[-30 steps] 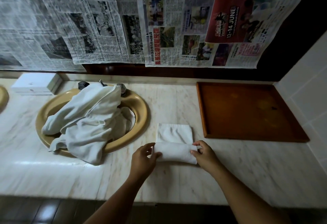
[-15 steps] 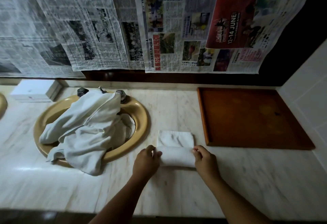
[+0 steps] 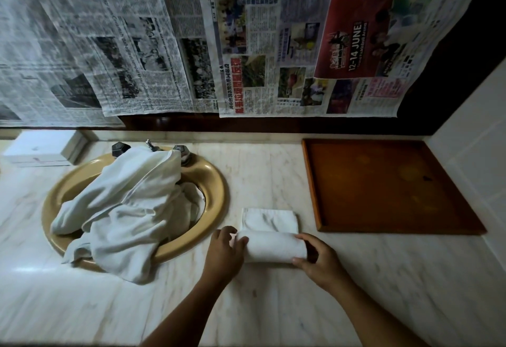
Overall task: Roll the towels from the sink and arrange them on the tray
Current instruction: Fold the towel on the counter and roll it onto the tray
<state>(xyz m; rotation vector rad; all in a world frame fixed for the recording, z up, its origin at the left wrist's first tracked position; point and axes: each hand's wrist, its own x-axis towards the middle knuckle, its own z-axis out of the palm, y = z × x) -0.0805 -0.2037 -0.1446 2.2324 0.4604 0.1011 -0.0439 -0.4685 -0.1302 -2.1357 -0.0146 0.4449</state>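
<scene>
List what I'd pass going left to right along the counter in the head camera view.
White box → pile of towels in the sink → left hand → half-rolled towel → right hand → wooden tray.

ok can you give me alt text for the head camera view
A person's left hand and right hand grip the ends of a half-rolled white towel on a marble counter. To its left, loose towels are heaped in a tan sink; to its right lies a wooden tray.
</scene>
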